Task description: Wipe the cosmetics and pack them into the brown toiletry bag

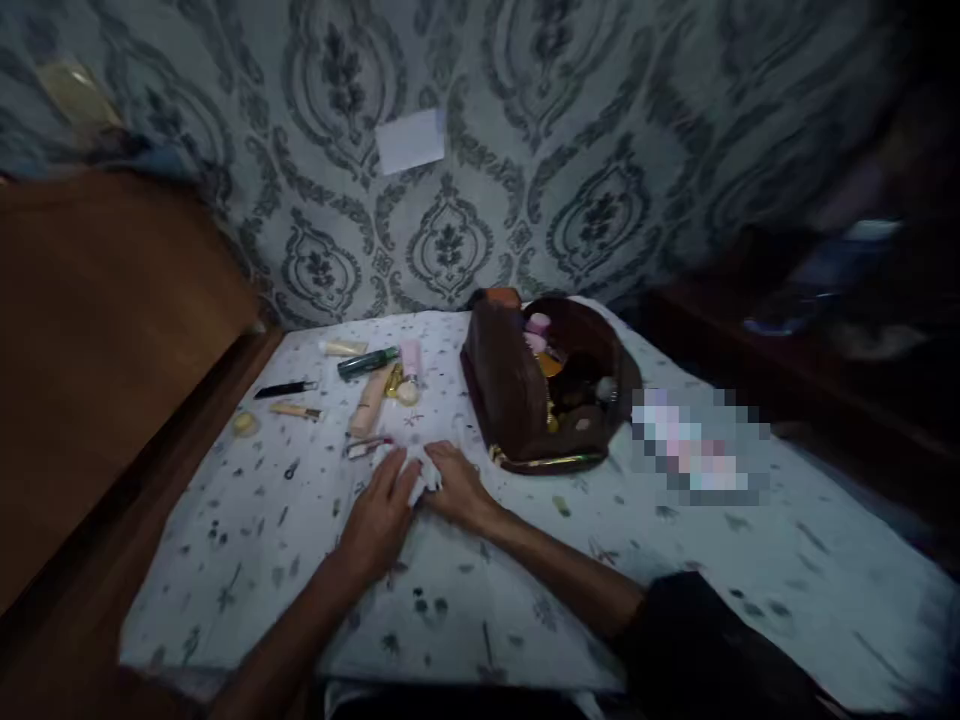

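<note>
Pinched between both hands is a crumpled white wad (429, 476), held low over the patterned tablecloth (465, 610); whether cloth or tissue cannot be told. Its left side is covered by the left hand (381, 508), fingers pointed forward and bent over it, and its right side is closed in by the right hand (457, 488). Just beyond the left fingertips, a slim tube with a dark red end (367, 449) is seen. Farther back, a beige tube (370, 402), a green bottle (367, 362) and a pink tube (410, 358) are bunched together. Off to the left, a black stick (285, 389) and a small yellow jar (244, 424) are set apart. To the right, an open brown bag (506, 385) is filled with small items, blurred by the dim light.
</note>
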Motion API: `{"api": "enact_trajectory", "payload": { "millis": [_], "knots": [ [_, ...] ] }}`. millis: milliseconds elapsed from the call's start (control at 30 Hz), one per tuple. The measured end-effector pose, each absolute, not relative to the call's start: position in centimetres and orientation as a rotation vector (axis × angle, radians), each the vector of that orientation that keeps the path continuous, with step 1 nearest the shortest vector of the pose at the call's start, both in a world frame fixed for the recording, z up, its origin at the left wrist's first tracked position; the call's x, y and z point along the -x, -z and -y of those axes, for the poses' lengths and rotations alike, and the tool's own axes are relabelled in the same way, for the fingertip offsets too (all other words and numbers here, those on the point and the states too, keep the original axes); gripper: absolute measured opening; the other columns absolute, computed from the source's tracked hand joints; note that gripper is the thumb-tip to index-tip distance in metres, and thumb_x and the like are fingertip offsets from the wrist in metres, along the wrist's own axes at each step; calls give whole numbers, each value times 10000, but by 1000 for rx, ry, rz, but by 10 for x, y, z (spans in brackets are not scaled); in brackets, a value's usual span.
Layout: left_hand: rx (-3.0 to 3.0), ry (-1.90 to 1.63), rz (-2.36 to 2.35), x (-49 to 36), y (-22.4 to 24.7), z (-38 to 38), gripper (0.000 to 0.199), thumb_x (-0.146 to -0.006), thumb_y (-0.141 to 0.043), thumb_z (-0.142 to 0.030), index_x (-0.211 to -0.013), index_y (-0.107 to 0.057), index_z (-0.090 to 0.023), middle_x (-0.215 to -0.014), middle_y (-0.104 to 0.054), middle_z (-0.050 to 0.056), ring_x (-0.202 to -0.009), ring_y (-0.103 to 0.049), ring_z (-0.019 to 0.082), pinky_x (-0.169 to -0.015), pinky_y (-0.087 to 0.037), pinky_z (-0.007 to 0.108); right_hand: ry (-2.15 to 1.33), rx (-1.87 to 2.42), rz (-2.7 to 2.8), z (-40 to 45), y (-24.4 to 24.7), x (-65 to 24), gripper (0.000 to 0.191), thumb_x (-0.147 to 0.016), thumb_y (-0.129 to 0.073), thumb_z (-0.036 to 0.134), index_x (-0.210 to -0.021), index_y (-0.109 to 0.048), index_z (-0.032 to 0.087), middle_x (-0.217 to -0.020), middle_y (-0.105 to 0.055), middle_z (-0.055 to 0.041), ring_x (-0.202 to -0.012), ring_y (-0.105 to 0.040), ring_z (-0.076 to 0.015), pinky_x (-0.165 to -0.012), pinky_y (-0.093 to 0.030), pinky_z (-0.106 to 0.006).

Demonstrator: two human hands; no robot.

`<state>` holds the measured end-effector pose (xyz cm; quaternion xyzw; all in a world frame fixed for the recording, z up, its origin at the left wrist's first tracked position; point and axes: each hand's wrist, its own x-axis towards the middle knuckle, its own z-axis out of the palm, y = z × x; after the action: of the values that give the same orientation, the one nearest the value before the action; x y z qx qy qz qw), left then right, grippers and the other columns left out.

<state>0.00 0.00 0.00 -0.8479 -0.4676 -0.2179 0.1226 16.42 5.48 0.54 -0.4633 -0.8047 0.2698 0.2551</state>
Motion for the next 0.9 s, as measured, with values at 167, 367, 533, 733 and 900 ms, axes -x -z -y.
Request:
{"api": "enact_trajectory", "payload": {
  "millis": [167, 367, 533, 733, 900],
  "knots": [
    [2472, 639, 1370, 6, 7, -4, 614, -793, -410, -16, -1386, -432, -175, -1398, -515, 178, -1279, -524, 292, -955, -547, 417, -681, 1245, 2179, -54, -4, -167, 361, -684, -732, 221, -1025, -639, 145, -1050, -658, -111, -1044, -559, -278, -916, -429, -397],
    [2406, 584, 1488, 8, 11, -7, 534, -856, -426, -104, -1385, -443, -174, -1319, -569, 180, -1198, -582, 290, -858, -577, 383, -729, 1200, 2181, -54, -11, -169, 280, -684, -768, 265, -899, -616, 168, -927, -650, -51, -950, -534, -236, -822, -411, -338],
    [2367, 516, 1524, 6, 8, -8, 474, -896, -451, -171, -1370, -448, -150, -1258, -586, 179, -1121, -610, 290, -787, -581, 366, -744, 1208, 2174, -55, -12, -169, 315, -665, -791, 268, -909, -618, 170, -921, -633, -40, -947, -513, -228, -806, -390, -321],
    [2291, 371, 1568, -3, -4, -4, 360, -916, -492, -177, -1264, -526, -96, -1056, -634, 153, -935, -643, 269, -700, -561, 342, -702, 1184, 2213, -55, -12, -168, 208, -718, -754, 262, -859, -628, 175, -879, -621, -34, -904, -508, -216, -773, -371, -307],
    [2196, 275, 1611, -9, -16, 1, 277, -934, -526, -257, -1148, -593, -93, -931, -650, 122, -845, -651, 262, -640, -529, 325, -701, 1187, 2201, -56, -10, -168, 205, -727, -751, 256, -869, -634, 166, -865, -634, -36, -887, -509, -212, -764, -374, -305]
  ]
}}
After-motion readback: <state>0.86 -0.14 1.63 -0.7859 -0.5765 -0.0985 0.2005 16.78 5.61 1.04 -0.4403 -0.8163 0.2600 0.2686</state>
